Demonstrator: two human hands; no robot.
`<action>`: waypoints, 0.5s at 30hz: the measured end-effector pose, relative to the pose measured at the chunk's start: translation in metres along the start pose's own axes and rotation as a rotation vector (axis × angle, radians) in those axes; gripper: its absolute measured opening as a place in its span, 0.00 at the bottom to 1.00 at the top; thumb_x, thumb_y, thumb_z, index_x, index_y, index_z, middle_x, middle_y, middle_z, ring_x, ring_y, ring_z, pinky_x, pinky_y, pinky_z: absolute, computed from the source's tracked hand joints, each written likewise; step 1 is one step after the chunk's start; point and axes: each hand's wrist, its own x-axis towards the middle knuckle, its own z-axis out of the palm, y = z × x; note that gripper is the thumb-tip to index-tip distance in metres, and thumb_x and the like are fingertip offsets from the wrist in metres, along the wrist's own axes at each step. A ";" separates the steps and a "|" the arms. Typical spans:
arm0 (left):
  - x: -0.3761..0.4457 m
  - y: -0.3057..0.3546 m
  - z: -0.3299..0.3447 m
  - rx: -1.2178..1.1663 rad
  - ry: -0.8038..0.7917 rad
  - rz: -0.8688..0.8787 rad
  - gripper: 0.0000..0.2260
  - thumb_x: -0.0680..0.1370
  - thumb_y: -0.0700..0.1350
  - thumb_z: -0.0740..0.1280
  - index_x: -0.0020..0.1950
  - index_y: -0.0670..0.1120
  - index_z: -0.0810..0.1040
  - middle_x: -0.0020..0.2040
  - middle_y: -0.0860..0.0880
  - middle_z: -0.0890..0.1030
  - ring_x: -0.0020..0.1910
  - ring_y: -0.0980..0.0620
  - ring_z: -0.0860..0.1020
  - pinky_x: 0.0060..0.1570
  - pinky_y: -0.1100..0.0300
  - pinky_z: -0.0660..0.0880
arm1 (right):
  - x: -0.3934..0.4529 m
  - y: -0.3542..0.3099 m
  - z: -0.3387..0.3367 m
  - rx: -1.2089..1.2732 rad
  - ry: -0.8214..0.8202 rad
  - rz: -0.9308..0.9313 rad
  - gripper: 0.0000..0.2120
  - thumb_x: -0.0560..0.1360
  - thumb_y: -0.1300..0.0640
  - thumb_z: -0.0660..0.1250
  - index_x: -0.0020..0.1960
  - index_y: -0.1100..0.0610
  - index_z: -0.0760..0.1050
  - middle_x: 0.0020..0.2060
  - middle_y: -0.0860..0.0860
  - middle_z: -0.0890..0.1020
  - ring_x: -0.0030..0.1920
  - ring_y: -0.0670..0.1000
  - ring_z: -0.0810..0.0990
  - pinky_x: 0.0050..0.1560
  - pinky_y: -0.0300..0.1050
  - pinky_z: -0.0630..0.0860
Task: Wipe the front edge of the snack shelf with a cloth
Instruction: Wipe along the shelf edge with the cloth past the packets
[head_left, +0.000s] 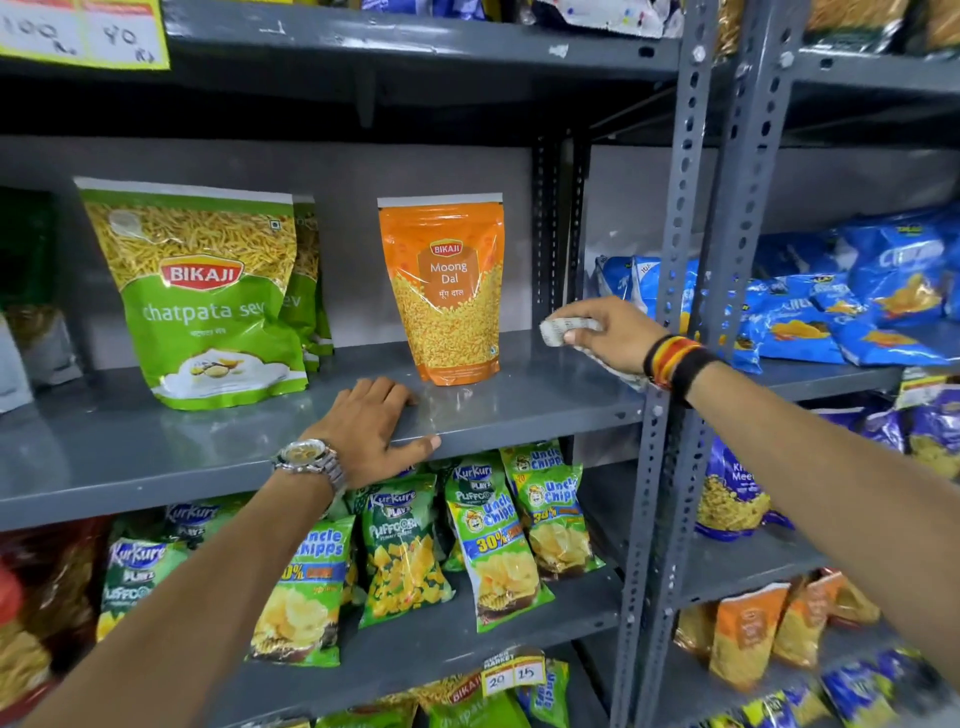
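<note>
Head view: right hand (610, 332) grips a bunched cloth (563, 328) at 3 o'clock of the orange pouch (447, 291). Left hand (371, 423), fingers straight, rests on the shelf (519, 415) front edge at 7 o'clock of that pouch.

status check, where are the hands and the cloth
Left hand flat on the shelf's front edge, thumb under the lip. Right hand grips the cloth at the shelf's right end. Orange pouch stands just left of the cloth.

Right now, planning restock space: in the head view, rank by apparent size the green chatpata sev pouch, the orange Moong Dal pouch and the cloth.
1. green chatpata sev pouch
2. orange Moong Dal pouch
3. cloth, mostly hidden in the right hand
</note>
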 end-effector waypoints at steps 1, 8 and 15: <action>0.000 -0.001 0.000 0.004 0.001 -0.002 0.39 0.70 0.77 0.49 0.66 0.50 0.72 0.61 0.50 0.74 0.61 0.46 0.73 0.61 0.48 0.69 | 0.012 0.000 0.006 -0.006 0.001 0.013 0.15 0.79 0.60 0.66 0.64 0.51 0.79 0.60 0.50 0.82 0.59 0.50 0.79 0.67 0.51 0.72; 0.003 -0.005 0.004 0.009 0.022 0.014 0.36 0.72 0.77 0.51 0.66 0.52 0.72 0.59 0.52 0.74 0.59 0.48 0.72 0.60 0.49 0.70 | 0.080 0.023 0.042 -0.107 0.081 0.190 0.11 0.77 0.62 0.64 0.56 0.55 0.82 0.54 0.56 0.83 0.59 0.58 0.80 0.60 0.48 0.72; 0.008 -0.009 0.012 0.005 0.071 0.036 0.33 0.73 0.75 0.55 0.66 0.53 0.73 0.59 0.53 0.74 0.58 0.48 0.72 0.59 0.49 0.71 | 0.135 0.067 0.074 -0.192 0.069 0.392 0.16 0.79 0.57 0.63 0.64 0.65 0.75 0.62 0.64 0.79 0.63 0.64 0.78 0.62 0.53 0.74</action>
